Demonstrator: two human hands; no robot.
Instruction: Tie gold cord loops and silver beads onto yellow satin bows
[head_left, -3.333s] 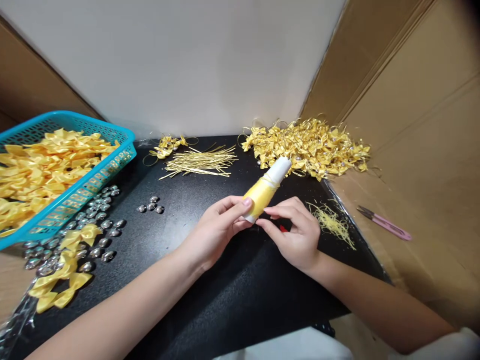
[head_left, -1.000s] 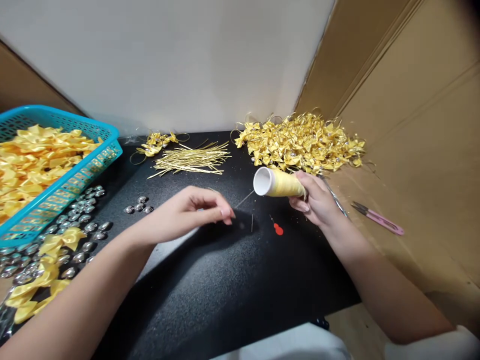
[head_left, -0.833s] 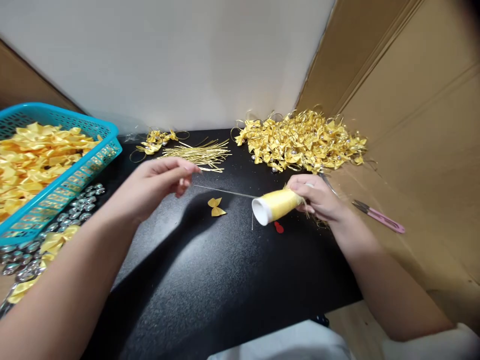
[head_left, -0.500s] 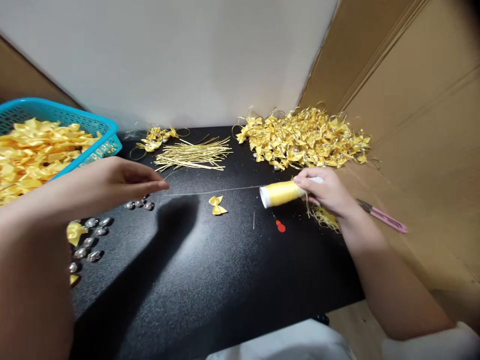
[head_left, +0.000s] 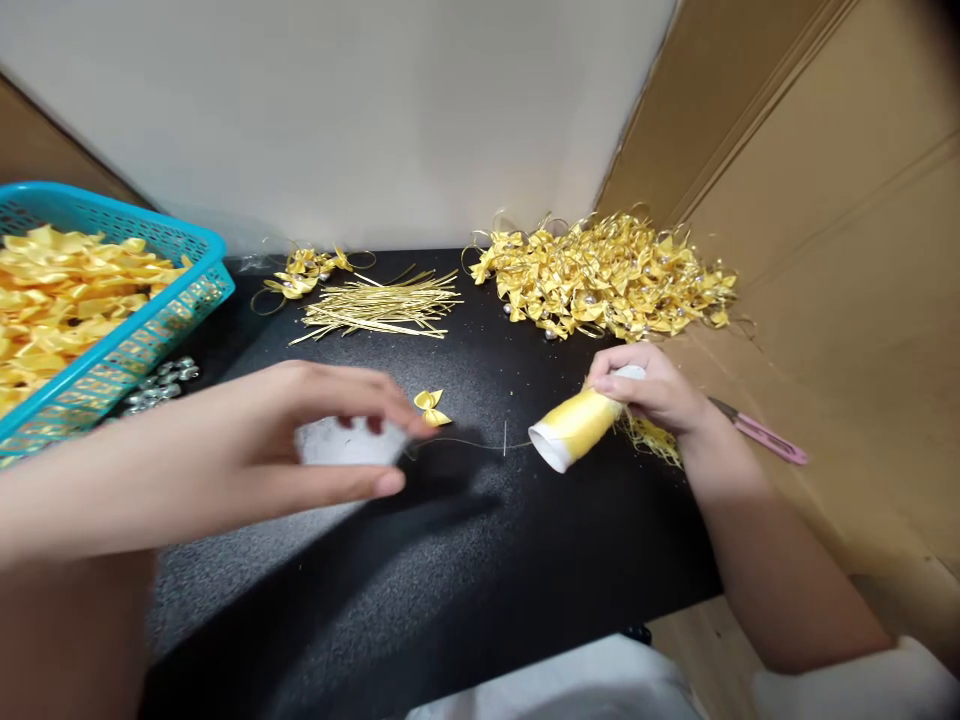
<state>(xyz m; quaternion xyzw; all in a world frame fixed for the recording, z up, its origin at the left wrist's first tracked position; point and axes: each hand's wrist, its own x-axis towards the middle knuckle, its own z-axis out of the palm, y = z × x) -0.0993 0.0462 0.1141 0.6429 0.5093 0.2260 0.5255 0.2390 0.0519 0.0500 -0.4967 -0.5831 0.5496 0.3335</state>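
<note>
My right hand (head_left: pixel 646 392) is closed around the far end of a spool of yellow thread (head_left: pixel 576 425), which tilts down to the left. A fine loose thread (head_left: pixel 469 443) runs from the spool toward my left hand (head_left: pixel 341 430). That hand hovers over the table with thumb and fingers apart, slightly blurred; whether the thread touches it I cannot make out. Just beyond its fingertips lies a small yellow ribbon bow (head_left: pixel 430 407). A needle (head_left: pixel 505 438) rests on the black table between the bow and the spool.
At left stands a blue basket (head_left: pixel 214 250) full of yellow bows, with silvery beads (head_left: pixel 165 383) beside it. Gold ties (head_left: pixel 382 305) and a large pile of finished-looking bows (head_left: pixel 607 280) lie along the back wall. A pink-handled cutter (head_left: pixel 769 438) is at right.
My left hand has moved right and nearer, its fingers spreading from a pinch. The taut thread has slackened. The spool's free end has dipped, and the red piece is no longer visible.
</note>
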